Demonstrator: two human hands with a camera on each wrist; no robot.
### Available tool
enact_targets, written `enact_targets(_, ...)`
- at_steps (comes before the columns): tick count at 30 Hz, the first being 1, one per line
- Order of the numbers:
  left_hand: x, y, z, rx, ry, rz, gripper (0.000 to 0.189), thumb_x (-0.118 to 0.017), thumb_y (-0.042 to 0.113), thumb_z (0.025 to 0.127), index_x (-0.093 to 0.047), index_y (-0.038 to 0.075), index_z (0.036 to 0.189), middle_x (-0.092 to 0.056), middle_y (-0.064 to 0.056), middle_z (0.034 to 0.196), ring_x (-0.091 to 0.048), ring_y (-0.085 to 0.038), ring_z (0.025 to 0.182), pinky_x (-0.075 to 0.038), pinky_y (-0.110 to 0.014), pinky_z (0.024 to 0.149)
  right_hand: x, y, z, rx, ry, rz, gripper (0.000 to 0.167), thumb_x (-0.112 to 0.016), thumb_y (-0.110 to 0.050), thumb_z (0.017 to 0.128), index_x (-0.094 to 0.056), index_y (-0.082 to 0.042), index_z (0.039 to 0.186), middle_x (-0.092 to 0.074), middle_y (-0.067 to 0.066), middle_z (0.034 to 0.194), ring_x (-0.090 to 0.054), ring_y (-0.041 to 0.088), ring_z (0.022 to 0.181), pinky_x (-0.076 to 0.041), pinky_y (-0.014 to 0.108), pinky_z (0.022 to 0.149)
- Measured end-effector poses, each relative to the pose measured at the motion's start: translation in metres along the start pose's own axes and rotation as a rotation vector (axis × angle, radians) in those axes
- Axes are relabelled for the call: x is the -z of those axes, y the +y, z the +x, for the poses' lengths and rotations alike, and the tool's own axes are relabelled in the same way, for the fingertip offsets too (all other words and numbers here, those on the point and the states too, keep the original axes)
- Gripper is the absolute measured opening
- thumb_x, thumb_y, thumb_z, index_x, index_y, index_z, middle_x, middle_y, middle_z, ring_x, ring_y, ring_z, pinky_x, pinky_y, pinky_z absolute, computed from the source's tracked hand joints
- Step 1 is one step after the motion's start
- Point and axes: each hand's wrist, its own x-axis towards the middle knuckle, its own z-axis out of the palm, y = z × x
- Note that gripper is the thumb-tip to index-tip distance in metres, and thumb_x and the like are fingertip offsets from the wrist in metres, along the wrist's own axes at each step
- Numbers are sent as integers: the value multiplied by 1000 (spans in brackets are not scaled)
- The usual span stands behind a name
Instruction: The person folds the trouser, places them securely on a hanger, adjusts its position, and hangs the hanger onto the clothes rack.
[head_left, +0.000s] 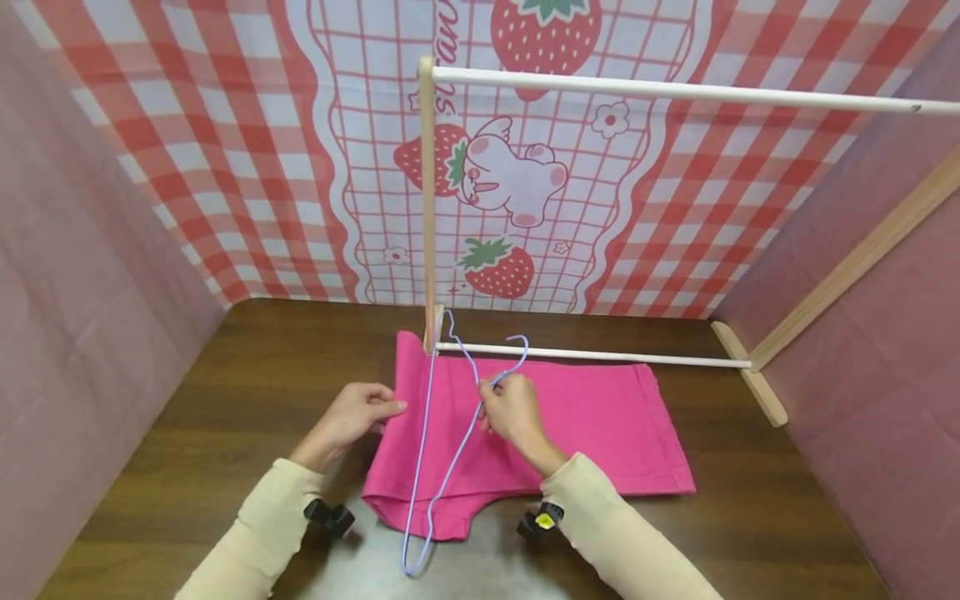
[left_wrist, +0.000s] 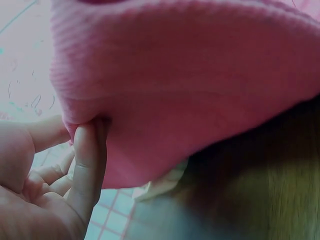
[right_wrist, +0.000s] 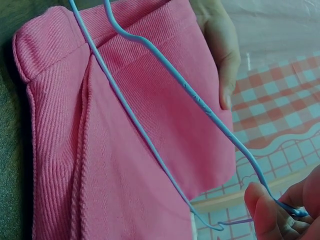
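Pink pants (head_left: pixel 585 425) lie folded lengthwise across the table, with the left part turned up and a curved cut along the near edge. My left hand (head_left: pixel 352 417) pinches the raised left edge between thumb and fingers; the left wrist view shows the fingertips (left_wrist: pixel 86 150) pressed at the cloth. A light blue wire hanger (right_wrist: pixel 200 102) slants over the left part of the pants, one long end toward me. Close to its hook, my right hand (head_left: pixel 517 408) grips the wire, above the cloth.
Behind the pants stands a rack with a wooden post (head_left: pixel 429 200), a white upper rod (head_left: pixel 637 87) and a low white rod (head_left: pixel 600 355). Its right foot (head_left: pixel 753 379) rests on the wooden table (head_left: pixel 195 417). A checked strawberry curtain (head_left: pixel 262 150) hangs at the back.
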Motion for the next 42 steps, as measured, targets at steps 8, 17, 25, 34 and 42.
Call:
enact_targets(8,-17,6,6,2,-5,5,23,-68,7,88,-63,-13,97,-66,1,71,-59,-6,61,-54,-25,59,-1,-2,-1,16,-4,-14,26,-54,-9,94,-68,10,83,-64,13,52,-63,35,43,-47,29,35)
enact_targets(17,-39,7,11,-7,13,-11,18,-70,5,85,-65,-11,91,-64,1,67,-57,-6,56,-52,-22,54,-1,-1,-2,21,13,-22,26,-55,-8,94,-68,7,77,-63,12,51,-55,12,33,-47,29,35)
enact_targets(25,-56,5,19,25,17,-3,16,-71,3,84,-66,-10,90,-63,-2,67,-54,-7,51,-51,-20,50,-1,-5,-5,31,6,-26,25,-56,-8,93,-68,7,79,-63,11,50,-57,17,34,-46,29,34)
enact_targets(34,-68,4,23,45,15,-1,15,-71,1,83,-66,-11,90,-61,-4,68,-51,-5,47,-50,-18,47,-2,-5,-5,47,9,-26,24,-55,-7,93,-68,7,77,-62,10,49,-52,9,32,-45,28,34)
enact_targets(42,-75,2,28,55,12,80,13,-73,3,83,-70,-9,87,-62,-6,70,-50,-5,44,-47,-18,46,-2,-5,-5,41,5,-35,24,-55,-7,93,-68,5,77,-62,10,49,-51,7,31,-44,27,33)
